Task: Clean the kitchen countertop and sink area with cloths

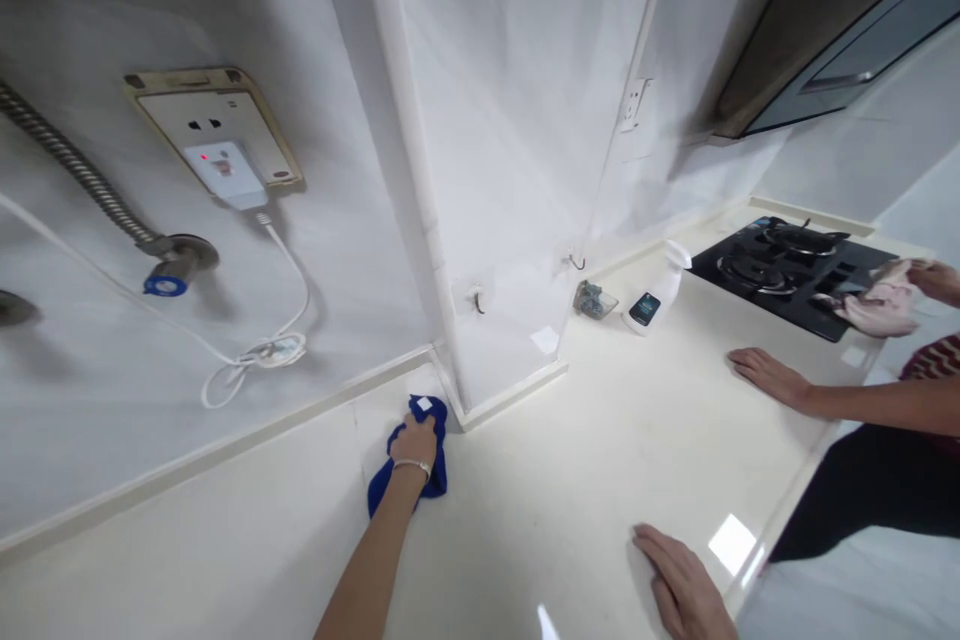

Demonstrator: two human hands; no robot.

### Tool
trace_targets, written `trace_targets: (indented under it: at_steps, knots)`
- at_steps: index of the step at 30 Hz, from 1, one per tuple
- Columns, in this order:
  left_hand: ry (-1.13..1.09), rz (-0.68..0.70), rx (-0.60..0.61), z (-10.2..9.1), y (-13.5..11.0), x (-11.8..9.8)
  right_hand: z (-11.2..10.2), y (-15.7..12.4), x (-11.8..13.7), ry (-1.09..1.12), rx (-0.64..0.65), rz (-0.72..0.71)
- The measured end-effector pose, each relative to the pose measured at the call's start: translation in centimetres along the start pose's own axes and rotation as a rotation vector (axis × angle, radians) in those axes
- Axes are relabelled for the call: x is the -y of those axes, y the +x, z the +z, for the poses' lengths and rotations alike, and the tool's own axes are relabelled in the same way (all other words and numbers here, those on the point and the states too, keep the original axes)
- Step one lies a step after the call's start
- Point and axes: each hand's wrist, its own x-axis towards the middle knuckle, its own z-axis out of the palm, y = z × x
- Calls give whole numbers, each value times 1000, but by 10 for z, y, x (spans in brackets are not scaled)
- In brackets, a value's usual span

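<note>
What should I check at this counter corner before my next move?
Cloth grip: ok, left hand is pressing the blue cloth on the counter.
Right hand: ok, flat on the counter, holding nothing.
Co-worker's hands: ok, well apart from yours; one rests on the counter, the other holds a pink cloth over the gas hob.
Spray bottle: cannot tell how full; it's opaque.
White cable: ok, looped on the wall, not touching the blue cloth.
</note>
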Motion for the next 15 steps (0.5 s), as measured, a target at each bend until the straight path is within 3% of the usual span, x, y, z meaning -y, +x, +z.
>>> trace_targets:
  at_steps: [6, 15]
  knots:
    - [9, 46, -45, -18, 56, 5, -3, -3, -3, 9, 44, 15]
    - [2, 27, -192, 7, 69, 9, -6, -13, -10, -42, 143, 24]
